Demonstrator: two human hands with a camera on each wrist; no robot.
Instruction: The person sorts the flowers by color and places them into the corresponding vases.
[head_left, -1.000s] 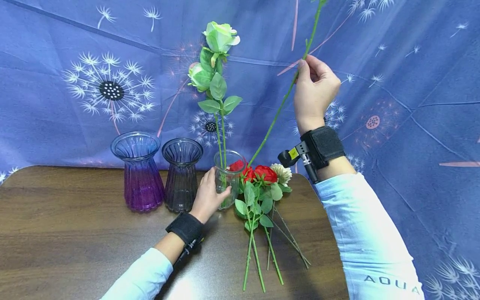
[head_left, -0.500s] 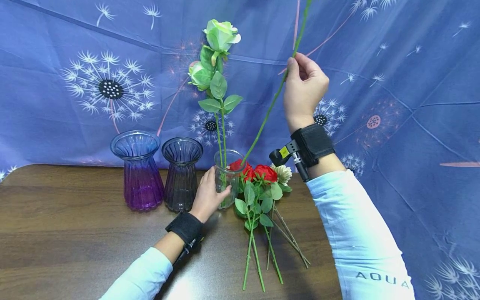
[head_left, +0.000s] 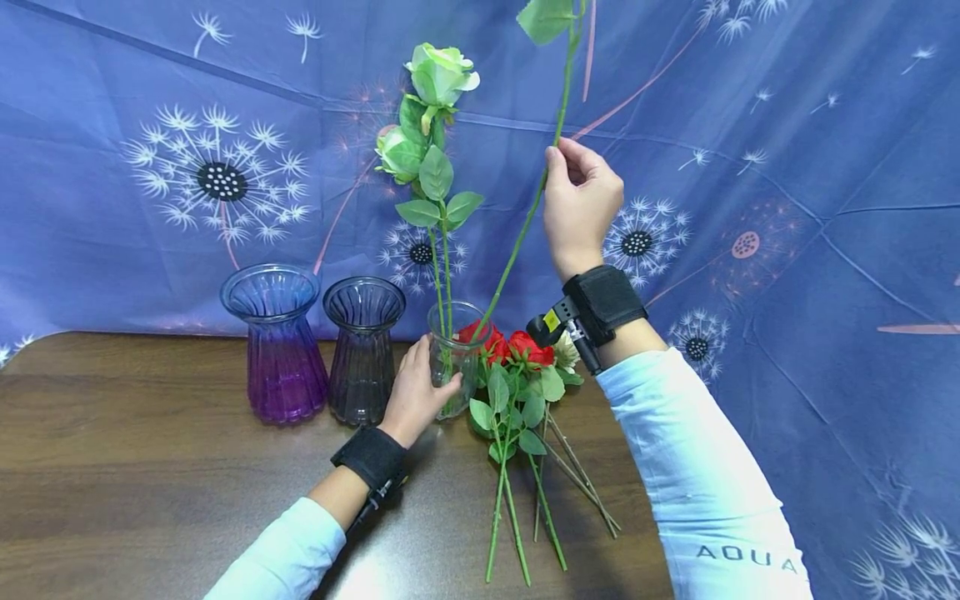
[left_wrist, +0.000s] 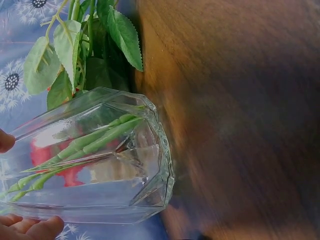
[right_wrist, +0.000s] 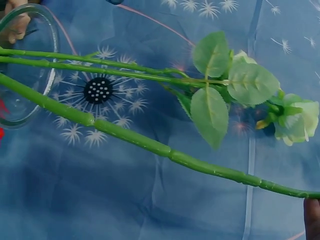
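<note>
My left hand (head_left: pixel 420 392) grips a clear glass vase (head_left: pixel 459 379), thumb on one side and fingers on the other. Two pale green roses (head_left: pixel 442 75) stand in that vase; their stems (left_wrist: pixel 95 142) show through its glass in the left wrist view. Up at the right, my right hand (head_left: pixel 581 204) pinches a long green flower stem (head_left: pixel 522 229) between thumb and fingertips. This stem slants down to the vase's rim (right_wrist: pixel 52 75); whether its lower end is inside I cannot tell. Its bloom lies above the head view, with one leaf (head_left: pixel 545 18) showing.
Left of the clear vase stand a dark grey glass vase (head_left: pixel 362 358) and a blue-purple one (head_left: pixel 283 350). Red flowers (head_left: pixel 529 348) and a whitish flower (head_left: pixel 567 352) lie to its right, stems towards me on the wooden table (head_left: pixel 150 483). A patterned blue cloth (head_left: pixel 825 250) hangs behind.
My right hand has moved left and somewhat down with the stem, bringing the stem's lower end to the clear vase's rim. A leaf has come into view. My left hand stays on the vase.
</note>
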